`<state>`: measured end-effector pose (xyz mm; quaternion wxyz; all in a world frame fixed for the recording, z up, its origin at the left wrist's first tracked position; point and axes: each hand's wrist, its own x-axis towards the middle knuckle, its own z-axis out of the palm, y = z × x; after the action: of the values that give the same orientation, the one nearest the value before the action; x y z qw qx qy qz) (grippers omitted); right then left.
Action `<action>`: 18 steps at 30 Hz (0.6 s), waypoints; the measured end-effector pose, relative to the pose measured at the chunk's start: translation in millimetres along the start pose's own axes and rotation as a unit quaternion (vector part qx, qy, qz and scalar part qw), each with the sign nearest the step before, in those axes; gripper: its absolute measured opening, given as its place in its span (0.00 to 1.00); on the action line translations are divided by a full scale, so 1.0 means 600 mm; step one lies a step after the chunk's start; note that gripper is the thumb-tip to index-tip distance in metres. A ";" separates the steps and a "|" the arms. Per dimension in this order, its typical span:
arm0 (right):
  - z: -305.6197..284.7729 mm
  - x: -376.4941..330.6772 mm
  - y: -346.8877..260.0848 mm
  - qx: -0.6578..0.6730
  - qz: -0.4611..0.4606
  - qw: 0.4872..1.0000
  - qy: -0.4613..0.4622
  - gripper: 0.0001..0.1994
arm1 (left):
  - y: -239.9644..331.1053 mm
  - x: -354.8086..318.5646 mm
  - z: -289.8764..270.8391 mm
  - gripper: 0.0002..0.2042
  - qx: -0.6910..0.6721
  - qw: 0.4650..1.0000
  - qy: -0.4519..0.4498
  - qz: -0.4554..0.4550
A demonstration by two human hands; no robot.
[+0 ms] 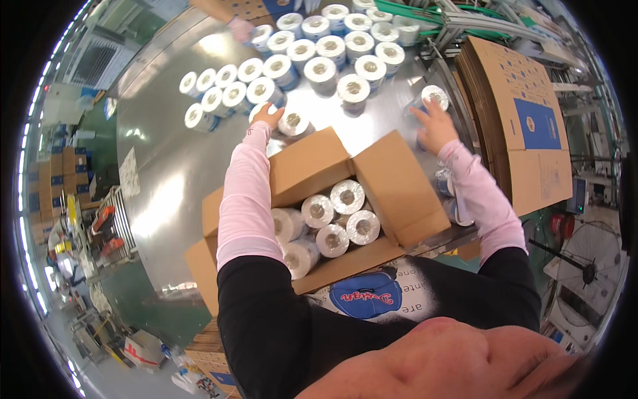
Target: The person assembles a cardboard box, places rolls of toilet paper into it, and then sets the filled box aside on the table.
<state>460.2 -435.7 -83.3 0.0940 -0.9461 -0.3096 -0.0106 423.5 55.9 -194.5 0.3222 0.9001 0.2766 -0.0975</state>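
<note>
My left hand [268,118] reaches over the steel table to the near edge of a group of white, plastic-wrapped paper rolls. Its fingers are apart, beside one paper roll [294,124]; their tips are partly hidden, and a firm grip does not show. To the right, my right hand [437,128] has its thumb and fingers spread at another paper roll [434,97], with fingertips at its top. Between my forearms stands an open cardboard box [309,159], flaps folded outward. Several upright paper rolls [332,241] show inside it, along with others lying tilted at its left side.
More paper rolls [320,69] stand across the far part of the steel table [159,233]. Another person's hand [240,30] is at the far edge. Flattened cartons [525,126] lean at the right, near a floor fan [588,266]. Wrapped rolls lie under my right forearm.
</note>
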 end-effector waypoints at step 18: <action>0.295 -0.116 0.017 -0.158 0.125 0.977 -0.069 0.18 | 0.058 -0.075 -0.017 0.29 0.165 0.985 -0.036 -0.041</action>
<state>403.4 -451.7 -264.3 -0.0777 -0.9788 -0.1888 0.0175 405.7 20.5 -152.3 0.1749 0.9247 0.2814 -0.1874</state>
